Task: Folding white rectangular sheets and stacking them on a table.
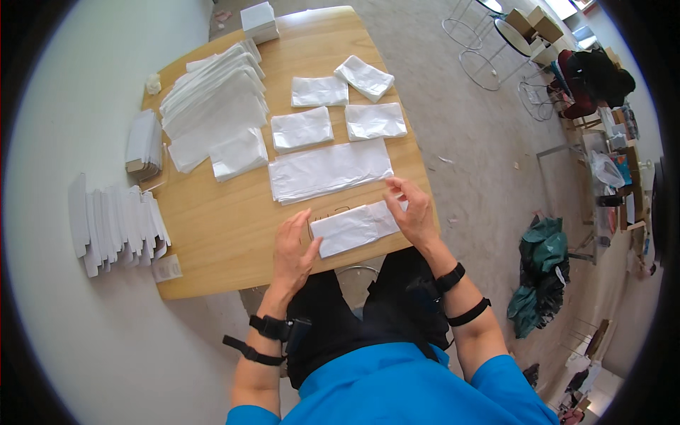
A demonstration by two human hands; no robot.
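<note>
A folded white sheet, thin like a paper or plastic bag, [354, 230] lies at the table's near edge in front of me. My left hand [290, 248] is at its left end, fingers spread and thumb tip close to the corner; whether it touches I cannot tell. Over the right end hovers my right hand [414, 212], its fingers curved and apart from the thumb, nothing visible between them. Just beyond lies a longer flat stack of white sheets [329, 171]. Farther back sit several small folded white bundles, among them a left one [302, 129] and a right one [376, 121].
A fanned pile of white sheets [216, 99] covers the wooden table's [212, 241] far left. White flat cartons [124, 223] stand along the left edge by the wall, with a white box [260, 23] at the back. Right, on the floor, are stools [512, 37] and dark green bags [544, 248].
</note>
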